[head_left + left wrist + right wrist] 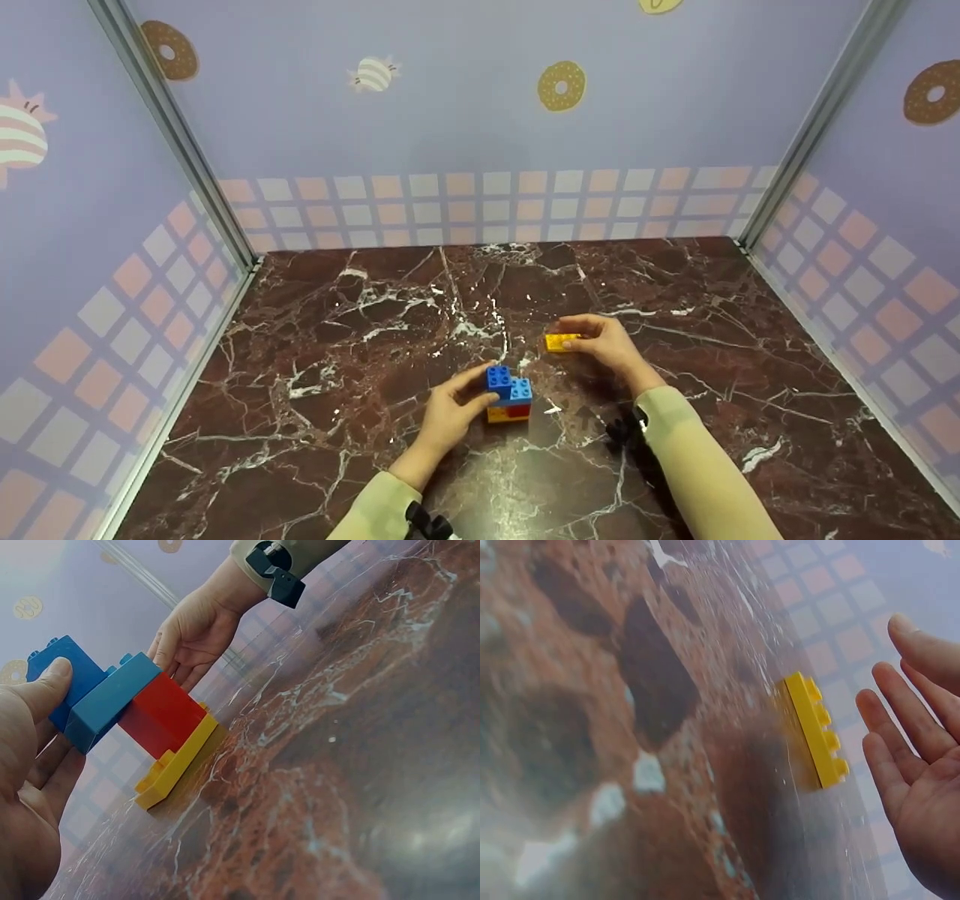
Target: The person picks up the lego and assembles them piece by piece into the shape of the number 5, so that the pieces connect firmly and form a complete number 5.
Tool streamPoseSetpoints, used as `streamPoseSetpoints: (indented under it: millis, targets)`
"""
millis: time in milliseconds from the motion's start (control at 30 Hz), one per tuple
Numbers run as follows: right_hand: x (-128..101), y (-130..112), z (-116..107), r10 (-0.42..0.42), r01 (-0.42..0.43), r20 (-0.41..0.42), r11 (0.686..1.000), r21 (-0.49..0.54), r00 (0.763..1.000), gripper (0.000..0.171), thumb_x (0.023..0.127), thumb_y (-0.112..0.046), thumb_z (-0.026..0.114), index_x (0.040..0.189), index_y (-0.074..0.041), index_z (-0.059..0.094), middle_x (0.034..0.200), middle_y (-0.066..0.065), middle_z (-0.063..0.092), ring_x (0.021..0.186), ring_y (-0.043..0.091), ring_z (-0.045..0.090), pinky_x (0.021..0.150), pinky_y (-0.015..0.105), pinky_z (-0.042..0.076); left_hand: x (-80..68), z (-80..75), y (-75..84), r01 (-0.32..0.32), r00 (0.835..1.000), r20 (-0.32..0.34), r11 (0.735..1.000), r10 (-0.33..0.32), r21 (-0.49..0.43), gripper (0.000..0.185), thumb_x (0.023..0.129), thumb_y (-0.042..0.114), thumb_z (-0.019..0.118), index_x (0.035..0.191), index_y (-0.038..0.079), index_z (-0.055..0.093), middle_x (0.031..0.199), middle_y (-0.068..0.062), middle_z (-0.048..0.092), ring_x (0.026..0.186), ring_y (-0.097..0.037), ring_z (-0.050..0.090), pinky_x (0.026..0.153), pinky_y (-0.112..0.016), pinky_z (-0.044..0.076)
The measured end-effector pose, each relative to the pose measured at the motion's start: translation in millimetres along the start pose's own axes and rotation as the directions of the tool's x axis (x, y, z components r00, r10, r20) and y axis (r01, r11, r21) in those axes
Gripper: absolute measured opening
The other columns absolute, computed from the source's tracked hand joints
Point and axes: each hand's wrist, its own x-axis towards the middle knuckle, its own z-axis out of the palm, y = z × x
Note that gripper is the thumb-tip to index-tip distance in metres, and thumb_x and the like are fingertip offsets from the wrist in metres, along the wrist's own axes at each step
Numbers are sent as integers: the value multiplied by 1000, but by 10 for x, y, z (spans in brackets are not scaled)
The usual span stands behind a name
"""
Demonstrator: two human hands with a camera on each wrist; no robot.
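Near the front middle of the table stands a small tower of toy building bricks. From the bottom up it has a flat yellow brick (pixel 180 769), a red brick (pixel 165 716), a light blue brick (pixel 116 701) and a dark blue brick (pixel 498 380). My left hand (pixel 448 412) pinches the dark blue brick from the left, thumb on its near face. Farther back and to the right, a flat yellow studded brick (pixel 811 731) lies on the table. Over it hovers my right hand (pixel 606 346), fingers spread apart from the brick in the right wrist view.
Dark red marbled table (pixel 360 315) with white veins lies beneath both hands. Printed walls (pixel 480 135) close it in at the back, left and right. Black wrist devices (pixel 429 521) sit at both sleeves.
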Motion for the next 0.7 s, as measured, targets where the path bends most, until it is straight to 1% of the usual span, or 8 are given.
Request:
streamPoseSetpoints:
  millis: [67, 200, 333, 400, 467, 567, 633, 700]
  targets:
    - [14, 20, -22, -8, 7, -10, 1000, -23, 1000, 44, 87, 4, 76, 129, 13, 64, 129, 33, 66, 118, 45, 67, 82, 14, 58, -4, -1, -2, 2, 1000, 0, 1000, -2, 0, 50, 88, 8, 79, 135, -4, 64, 137, -21, 67, 115, -6, 68, 100, -23, 56]
    - [53, 82, -63, -23, 21, -25, 998, -59, 999, 44, 88, 5, 75, 129, 15, 62, 131, 35, 64, 121, 51, 63, 80, 9, 55, -9, 0, 2, 9, 1000, -3, 1000, -9, 9, 49, 89, 8, 78, 134, -3, 65, 135, -20, 68, 116, -6, 67, 101, -23, 56]
    - [72, 119, -88, -6, 3, -31, 995, -99, 1000, 45, 87, 4, 76, 129, 14, 63, 131, 34, 64, 123, 50, 62, 83, 7, 53, -10, 0, 22, 14, 1000, -5, 1000, -14, 10, 48, 89, 8, 79, 134, -1, 66, 134, -21, 69, 114, -9, 68, 99, -24, 57]
    - [75, 135, -92, 1, -6, -37, 991, -130, 999, 45, 87, 3, 77, 129, 13, 64, 130, 33, 65, 123, 48, 63, 85, 9, 53, -11, -1, 19, 5, 1000, -2, 1000, -5, 10, 48, 89, 10, 79, 134, -1, 66, 133, -21, 69, 113, -9, 69, 98, -24, 57]
    - [81, 161, -98, 2, -9, -45, 988, -153, 999, 45, 86, 2, 78, 128, 13, 65, 130, 32, 66, 122, 47, 64, 89, 15, 55, -12, -3, 6, -11, 1000, 2, 1000, 11, 11, 49, 89, 12, 79, 134, -1, 66, 133, -21, 69, 113, -8, 69, 96, -23, 58]
    - [89, 201, -104, 2, -13, -57, 983, -182, 998, 46, 85, 1, 80, 127, 13, 66, 129, 31, 67, 121, 47, 65, 100, 31, 57, -15, -4, -9, -44, 999, 4, 999, 44, 15, 49, 89, 13, 79, 134, -3, 65, 132, -22, 69, 112, -6, 69, 95, -22, 58]
    - [94, 224, -108, 2, -14, -63, 980, -197, 998, 46, 84, 1, 80, 126, 12, 66, 128, 31, 67, 121, 47, 65, 106, 43, 55, -17, -6, -20, -55, 999, 3, 998, 55, 17, 50, 89, 13, 79, 133, -4, 64, 132, -23, 69, 110, -5, 70, 94, -21, 58]
    - [95, 239, -112, -1, -13, -64, 976, -219, 998, 46, 84, 1, 80, 126, 12, 66, 129, 31, 67, 121, 47, 64, 108, 51, 53, -18, -6, -21, -50, 999, 1, 999, 50, 16, 50, 89, 13, 79, 133, -5, 64, 132, -24, 69, 110, -6, 70, 94, -21, 58]
